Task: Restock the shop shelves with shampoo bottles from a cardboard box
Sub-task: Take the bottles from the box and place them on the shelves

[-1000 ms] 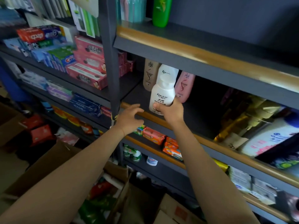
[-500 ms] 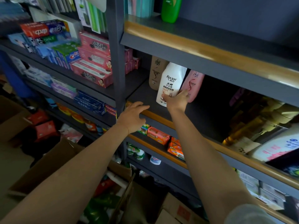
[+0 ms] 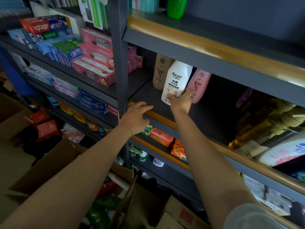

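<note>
A white Raclen shampoo bottle (image 3: pixel 176 78) stands on the dark middle shelf (image 3: pixel 208 118), between a tan bottle (image 3: pixel 160 71) and a pink bottle (image 3: pixel 200 83). My right hand (image 3: pixel 180 101) holds the white bottle's lower part, thumb on its front and fingers round its right side. My left hand (image 3: pixel 134 119) rests with relaxed fingers on the shelf's orange front edge, holding nothing. An open cardboard box (image 3: pixel 49 164) sits on the floor below my arms, with green and red packs (image 3: pixel 105 204) inside.
Toothpaste boxes (image 3: pixel 92 63) fill the left shelves beyond a grey upright post (image 3: pixel 121 63). A green bottle (image 3: pixel 176 7) stands on the top shelf. Large bottles (image 3: pixel 280 123) lie at the right end of the middle shelf. Soap packs (image 3: pixel 162 137) sit one shelf lower.
My right hand has carried the white bottle from the shelf's front edge back between the tan and pink bottles. My left hand has stayed on the shelf edge.
</note>
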